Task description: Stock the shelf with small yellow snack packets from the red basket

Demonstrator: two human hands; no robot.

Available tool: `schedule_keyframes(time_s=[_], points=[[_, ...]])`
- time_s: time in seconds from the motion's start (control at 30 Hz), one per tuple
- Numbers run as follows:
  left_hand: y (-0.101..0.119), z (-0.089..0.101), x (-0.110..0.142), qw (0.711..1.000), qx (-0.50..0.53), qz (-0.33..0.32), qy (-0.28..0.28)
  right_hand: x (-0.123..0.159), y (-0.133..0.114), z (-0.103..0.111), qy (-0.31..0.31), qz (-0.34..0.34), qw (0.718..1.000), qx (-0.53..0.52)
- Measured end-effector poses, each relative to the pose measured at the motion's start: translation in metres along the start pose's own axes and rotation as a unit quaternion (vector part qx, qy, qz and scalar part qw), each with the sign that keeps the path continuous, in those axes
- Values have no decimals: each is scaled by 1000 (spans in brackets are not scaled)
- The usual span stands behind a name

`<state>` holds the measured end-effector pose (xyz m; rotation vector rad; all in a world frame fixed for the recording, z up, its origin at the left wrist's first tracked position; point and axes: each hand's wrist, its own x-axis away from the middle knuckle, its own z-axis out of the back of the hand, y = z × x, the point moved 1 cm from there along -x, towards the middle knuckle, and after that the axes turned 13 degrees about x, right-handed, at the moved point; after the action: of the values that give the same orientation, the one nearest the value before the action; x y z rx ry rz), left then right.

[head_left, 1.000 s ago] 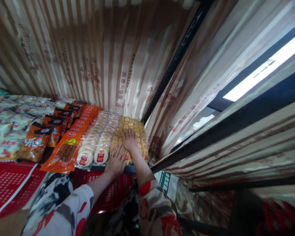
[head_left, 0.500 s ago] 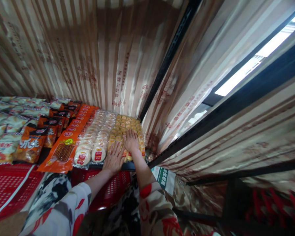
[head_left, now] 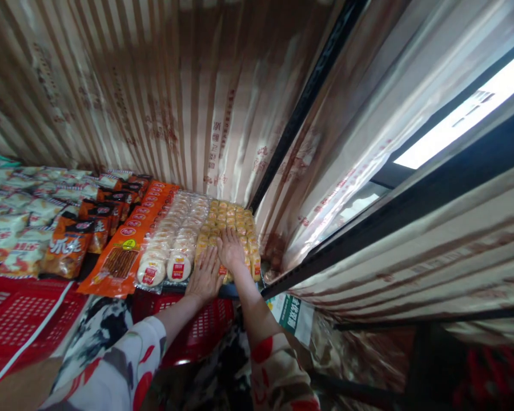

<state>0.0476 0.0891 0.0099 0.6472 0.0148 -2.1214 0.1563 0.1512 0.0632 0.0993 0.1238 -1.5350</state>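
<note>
Rows of small yellow-wrapped packs (head_left: 247,240) lie at the right end of the shelf. My left hand (head_left: 205,277) rests flat on their front left part, fingers extended. Beside it, my right hand (head_left: 232,251) lies on the middle of the same packs, also with fingers stretched out. Neither hand grips anything. Just left of the yellow packs are clear packs of round white cakes (head_left: 179,267) with red labels. Further left is a row of flat orange bags of brown sticks (head_left: 119,264).
Black-and-orange snack bags (head_left: 66,248) and pale snack bags (head_left: 4,237) fill the shelf's left side. Red baskets (head_left: 21,314) stand below its front edge. A black metal post (head_left: 302,108) rises at the right corner, with printed beige curtains (head_left: 175,85) behind.
The whole view has shifted, so the shelf sits slightly further right in the picture. Both hands remain on the yellow packs, now a little closer together.
</note>
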Motion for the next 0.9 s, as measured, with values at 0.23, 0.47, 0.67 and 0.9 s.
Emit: schedule_keyframes(time_s=[0.23,0.47,0.67,0.9], points=[[3,5,0,1000,19,-1,7,-22,-28,8,18,64,998,-6],[4,4,0,1000,24,-9,-11,-26,-42,1,-24,66,998,1],[2,2,0,1000,18,2,16,-42,-13,1,-14,-26,999,11],[2,0,-1,1000,14,1,21,-44,0,-10,-60,-52,997,26]])
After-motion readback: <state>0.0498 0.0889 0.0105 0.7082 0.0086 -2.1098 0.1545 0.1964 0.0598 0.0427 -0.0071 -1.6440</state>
